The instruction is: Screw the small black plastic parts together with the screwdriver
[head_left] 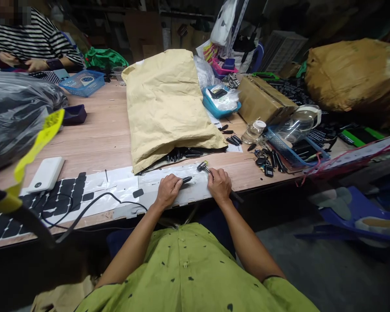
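My left hand (169, 190) is closed round a small black part (186, 179), whose slim end points right. In my right hand (219, 184) is a small hammer (202, 166), its metal head with a yellowish face tilted up and left. The dark handle runs out below the hand, past the table edge. Both hands are over a whitish board (182, 193) at the front edge, the hammer head a short way from the black part. Just beyond them lies a large tan paper sack (169, 104), with several black parts (183, 153) showing at its open mouth.
A white power bank (47, 174) with a black cable lies on the left, near black stickers (68, 195). At the right are a blue basket (292, 149), a clear jar (254, 131) and a cardboard box (264, 100). Another person (35, 39) sits across the table, far left.
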A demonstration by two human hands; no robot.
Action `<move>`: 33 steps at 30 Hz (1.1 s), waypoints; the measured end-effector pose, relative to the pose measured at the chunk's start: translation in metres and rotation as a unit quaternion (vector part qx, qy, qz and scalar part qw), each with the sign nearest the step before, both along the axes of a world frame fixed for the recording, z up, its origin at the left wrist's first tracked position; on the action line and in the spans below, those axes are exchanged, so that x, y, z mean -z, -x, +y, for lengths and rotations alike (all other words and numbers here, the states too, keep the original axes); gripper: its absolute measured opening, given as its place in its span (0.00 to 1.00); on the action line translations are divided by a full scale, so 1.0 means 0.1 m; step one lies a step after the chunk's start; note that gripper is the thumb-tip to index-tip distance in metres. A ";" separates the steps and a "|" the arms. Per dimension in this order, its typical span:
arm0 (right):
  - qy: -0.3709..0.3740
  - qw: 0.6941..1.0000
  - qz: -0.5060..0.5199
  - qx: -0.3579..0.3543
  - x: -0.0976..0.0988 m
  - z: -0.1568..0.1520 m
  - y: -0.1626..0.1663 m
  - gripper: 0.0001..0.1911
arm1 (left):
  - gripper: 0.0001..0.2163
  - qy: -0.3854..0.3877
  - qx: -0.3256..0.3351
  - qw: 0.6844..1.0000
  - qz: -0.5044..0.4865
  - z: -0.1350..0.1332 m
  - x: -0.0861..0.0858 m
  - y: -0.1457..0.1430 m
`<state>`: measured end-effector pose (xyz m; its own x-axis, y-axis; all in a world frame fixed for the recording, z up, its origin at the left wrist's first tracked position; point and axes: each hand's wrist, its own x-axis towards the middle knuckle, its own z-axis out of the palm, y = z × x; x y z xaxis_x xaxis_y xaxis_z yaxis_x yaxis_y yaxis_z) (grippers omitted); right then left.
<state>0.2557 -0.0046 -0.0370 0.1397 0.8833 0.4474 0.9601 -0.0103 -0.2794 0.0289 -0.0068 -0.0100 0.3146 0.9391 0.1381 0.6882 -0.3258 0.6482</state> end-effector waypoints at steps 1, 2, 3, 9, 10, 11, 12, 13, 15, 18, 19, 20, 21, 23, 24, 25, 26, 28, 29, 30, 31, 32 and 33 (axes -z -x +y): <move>-0.001 1.000 -0.002 0.002 0.00 0.00 0.00 0.13 | 0.17 -0.011 0.018 1.000 -0.022 -0.09 -0.01 0.00; -0.002 1.000 -0.005 0.004 0.00 0.00 0.01 0.13 | 0.17 -0.018 0.044 0.998 -0.043 -0.21 -0.01 0.00; -0.003 1.000 -0.007 0.005 0.00 0.00 0.01 0.14 | 0.17 -0.019 0.077 0.995 -0.059 -0.34 0.00 0.01; 0.004 1.000 0.000 0.007 -0.02 0.00 0.04 0.14 | 0.17 0.099 0.175 0.979 -0.025 -0.96 0.18 0.16; 0.005 1.000 0.001 0.006 -0.02 0.00 0.04 0.14 | 0.16 0.122 0.152 0.981 -0.015 -0.98 0.23 0.20; 0.005 1.000 0.002 0.007 -0.02 0.00 0.04 0.13 | 0.15 0.144 0.123 0.982 -0.002 -0.97 0.29 0.23; 0.006 1.000 0.002 0.008 -0.02 0.00 0.04 0.13 | 0.15 0.162 0.095 0.982 0.015 -0.95 0.35 0.26; 0.006 1.000 0.002 0.010 -0.02 0.00 0.04 0.13 | 0.14 0.174 0.069 0.982 0.035 -0.93 0.40 0.29; 0.006 1.000 0.001 0.011 -0.01 0.01 0.04 0.13 | 0.13 0.180 0.035 0.980 0.074 -0.88 0.48 0.33; 0.003 1.000 -0.001 0.008 -0.01 0.00 0.04 0.13 | 0.14 0.172 0.054 0.979 0.099 -0.89 0.47 0.32; 0.002 1.000 -0.001 0.007 0.00 0.00 0.04 0.13 | 0.13 0.174 0.077 0.977 0.093 -0.89 0.41 0.29; 0.000 1.000 -0.001 0.007 0.00 0.00 0.04 0.13 | 0.11 0.177 0.102 0.976 0.076 -0.89 0.33 0.25; -0.002 1.000 -0.001 0.007 0.00 0.00 0.04 0.13 | 0.09 0.178 0.121 0.975 0.052 -0.85 0.22 0.20; -0.006 1.000 -0.004 0.007 0.00 0.00 0.04 0.13 | 0.09 0.173 0.130 0.976 -0.021 -0.69 -0.01 0.09; -0.007 1.000 -0.007 0.008 0.00 -0.01 0.04 0.13 | 0.11 0.160 0.101 0.981 -0.040 -0.56 -0.11 0.03; -0.008 1.000 -0.010 0.008 0.00 -0.01 0.03 0.13 | 0.13 0.136 0.049 0.988 -0.044 -0.39 -0.20 -0.01; -0.010 1.000 -0.013 0.008 0.00 -0.01 0.03 0.12 | 0.14 0.112 -0.011 0.993 -0.038 -0.20 -0.26 -0.03; -0.013 1.000 -0.016 0.006 0.00 -0.01 0.03 0.12 | 0.14 0.056 -0.138 0.989 -0.002 0.20 -0.31 -0.06; -0.014 1.000 -0.015 0.004 0.00 -0.01 0.03 0.13 | 0.14 0.031 -0.186 0.982 0.015 0.39 -0.30 -0.05; -0.013 1.000 -0.014 0.002 0.00 -0.01 0.03 0.13 | 0.14 0.019 -0.224 0.974 0.028 0.56 -0.28 -0.05; -0.012 1.000 -0.011 0.000 0.01 -0.01 0.03 0.13 | 0.14 0.012 -0.254 0.966 0.042 0.70 -0.25 -0.04; -0.009 1.000 -0.008 -0.001 0.01 -0.01 0.03 0.13 | 0.14 0.010 -0.279 0.958 0.056 0.81 -0.21 -0.04; -0.006 1.000 -0.004 -0.001 0.01 -0.01 0.03 0.13 | 0.14 0.014 -0.300 0.951 0.068 0.90 -0.18 -0.04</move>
